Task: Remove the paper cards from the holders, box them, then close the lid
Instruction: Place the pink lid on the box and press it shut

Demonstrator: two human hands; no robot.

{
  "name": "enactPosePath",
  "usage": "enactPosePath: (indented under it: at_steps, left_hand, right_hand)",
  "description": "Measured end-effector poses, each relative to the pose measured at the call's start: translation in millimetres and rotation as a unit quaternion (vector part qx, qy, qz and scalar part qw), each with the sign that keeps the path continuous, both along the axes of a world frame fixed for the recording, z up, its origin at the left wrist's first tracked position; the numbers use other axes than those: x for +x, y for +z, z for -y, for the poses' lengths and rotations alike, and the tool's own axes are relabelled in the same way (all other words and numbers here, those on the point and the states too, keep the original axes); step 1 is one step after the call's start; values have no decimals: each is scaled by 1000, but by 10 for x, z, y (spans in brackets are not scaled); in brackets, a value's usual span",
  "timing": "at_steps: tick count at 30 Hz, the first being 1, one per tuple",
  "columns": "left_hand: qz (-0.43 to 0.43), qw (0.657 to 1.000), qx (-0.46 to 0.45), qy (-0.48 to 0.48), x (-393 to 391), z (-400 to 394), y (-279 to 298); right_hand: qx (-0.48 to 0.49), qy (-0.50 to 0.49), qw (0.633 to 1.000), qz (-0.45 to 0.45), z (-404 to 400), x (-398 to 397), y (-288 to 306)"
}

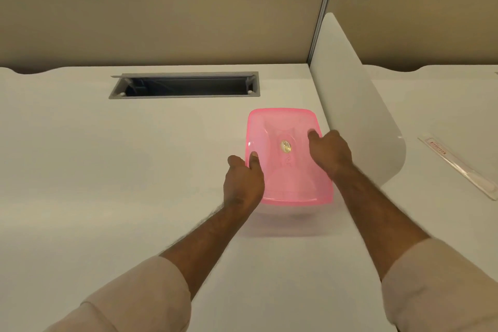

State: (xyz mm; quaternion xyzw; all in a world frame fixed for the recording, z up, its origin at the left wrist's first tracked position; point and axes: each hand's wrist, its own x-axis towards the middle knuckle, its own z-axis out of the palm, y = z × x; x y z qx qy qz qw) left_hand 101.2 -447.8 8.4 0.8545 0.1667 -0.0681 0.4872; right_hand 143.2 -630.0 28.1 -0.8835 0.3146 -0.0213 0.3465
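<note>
Head view. Item one: white desk [107, 170], filling the frame. Item two: pink translucent lid [285, 156], seated on a clear box [285, 219] whose lower wall shows faintly at the lid's 6 o'clock edge; the pair stands right of frame centre, just beside a white curved divider [358, 105] at its 3 o'clock. A small oval sticker [286, 146] sits at the lid's centre. Item three: left hand [244, 183], at the lid's 8 o'clock edge, thumb laid on top of the lid, fingers curled over the rim. Item four: right hand [332, 152], at the lid's 3 o'clock side, fingers curled down onto the lid top; whether they are spread or together cannot be told. Item five: grey cable slot [186, 85], open, at 11 o'clock from the lid. Item six: clear strip-shaped holder [458, 167], lying on the neighbouring desk at 3 o'clock, beyond the divider. No cards visible.
</note>
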Motion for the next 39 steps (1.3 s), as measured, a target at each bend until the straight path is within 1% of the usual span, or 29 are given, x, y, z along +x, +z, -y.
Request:
enactPosePath:
  at_steps: [4,10,13,16,19,22,24,28,32,35,39]
  left_hand:
    - [-4,1000,-4,8,0,1,-6]
    - [-13,999,-10,38,2,34,-9]
    - [-21,999,-10,30,-9,41,8]
    - [-17,1000,11,1,42,17,80]
    - [7,997,65,-48,404,1,227]
    - [6,995,74,-68,957,67,378]
    - [-5,998,48,-46,1250,116,387]
    - [-62,996,-62,22,1456,168,228]
    - [-98,988,-114,34,1513,138,171]
    - [-110,983,-146,33,1567,78,173]
    - [-108,983,-146,28,1561,81,151]
  right_hand:
    - [21,-17,1000,0,10,335,24]
    - [33,4,999,-29,9,528,-40]
    - [29,13,999,-31,17,538,-50]
    - [-4,21,1000,-13,11,543,-59]
    - [-35,40,999,0,-2,532,-83]
    - [-70,67,995,15,-5,505,-86]
    - [-82,78,993,17,1,498,-85]
    - [-61,80,995,17,30,515,-101]
    - [-38,76,996,20,42,519,-110]
    - [-35,76,996,23,35,519,-111]
    - [-34,73,996,24,29,515,-108]
